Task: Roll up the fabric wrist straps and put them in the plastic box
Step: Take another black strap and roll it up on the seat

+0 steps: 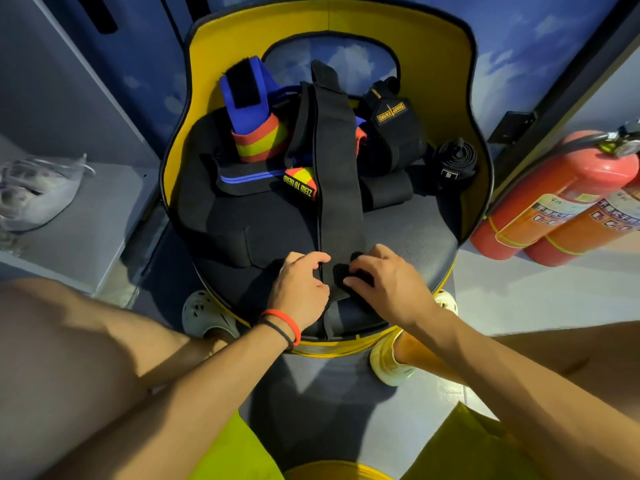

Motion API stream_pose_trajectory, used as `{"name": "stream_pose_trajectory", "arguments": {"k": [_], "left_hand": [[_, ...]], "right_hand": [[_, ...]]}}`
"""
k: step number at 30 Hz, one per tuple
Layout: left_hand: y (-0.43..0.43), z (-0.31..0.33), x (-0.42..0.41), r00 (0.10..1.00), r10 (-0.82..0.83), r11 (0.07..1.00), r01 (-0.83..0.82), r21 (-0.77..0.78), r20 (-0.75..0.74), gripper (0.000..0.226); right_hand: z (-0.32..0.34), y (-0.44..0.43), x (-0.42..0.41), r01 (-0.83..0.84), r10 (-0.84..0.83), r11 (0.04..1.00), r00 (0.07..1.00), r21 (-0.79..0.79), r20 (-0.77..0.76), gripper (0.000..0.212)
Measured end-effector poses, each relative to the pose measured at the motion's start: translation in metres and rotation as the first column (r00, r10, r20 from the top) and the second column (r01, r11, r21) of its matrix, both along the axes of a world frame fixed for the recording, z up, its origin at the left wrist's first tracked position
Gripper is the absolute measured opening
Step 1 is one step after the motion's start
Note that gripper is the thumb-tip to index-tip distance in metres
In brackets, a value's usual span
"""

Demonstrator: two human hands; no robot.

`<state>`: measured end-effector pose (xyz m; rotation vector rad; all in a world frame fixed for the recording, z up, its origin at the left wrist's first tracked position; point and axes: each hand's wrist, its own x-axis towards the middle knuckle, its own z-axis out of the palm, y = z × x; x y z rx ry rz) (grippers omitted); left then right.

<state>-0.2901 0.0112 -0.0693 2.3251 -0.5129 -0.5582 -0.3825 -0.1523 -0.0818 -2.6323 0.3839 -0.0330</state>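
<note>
I am pinching the near end of the long black strap point(337, 174) with my right hand point(384, 282). My thumb and fingertips are curling round a small fuzzy roll at that end. My left hand point(299, 285) is sitting just beside it at 9 o'clock, fingers bent, fingertips touching the strap's left edge. I cannot tell whether they are actually gripping it. A red wristband point(287, 322) and a thin black one are circling my left wrist.

The strap is lying flat on the dark chair seat point(408, 233), running from my hands toward 12 o'clock and climbing over the pile of other straps. In that pile, a blue strap point(249, 95) with red and yellow stripes is standing at 11 o'clock. A strap with a yellow lettered tag point(300, 184) is lying just left of the long one, and a black strap with a yellow logo point(391, 112) is sitting at 1 o'clock. A rolled black strap point(453, 164) is resting alone at 2 o'clock, against the chair's yellow back point(214, 64).

Two red fire extinguishers point(561, 202) are lying at 3 o'clock, and a grey shoe point(38, 195) is sitting at 9 o'clock.
</note>
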Motion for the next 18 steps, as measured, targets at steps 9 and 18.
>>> {"name": "stream_pose_trajectory", "arguments": {"k": [9, 18], "left_hand": [[-0.003, -0.001, -0.004, 0.997, 0.043, 0.996, -0.047, -0.071, -0.056, 0.041], [0.003, 0.0, -0.011, 0.998, -0.068, 0.989, 0.069, -0.133, 0.011, 0.013]], "right_hand": [[0.0, 0.009, -0.016, -0.191, 0.208, 0.951, 0.977, -0.242, 0.047, 0.043], [0.005, -0.009, -0.019, -0.072, 0.072, 0.997, 0.996, 0.005, 0.053, 0.019]]}}
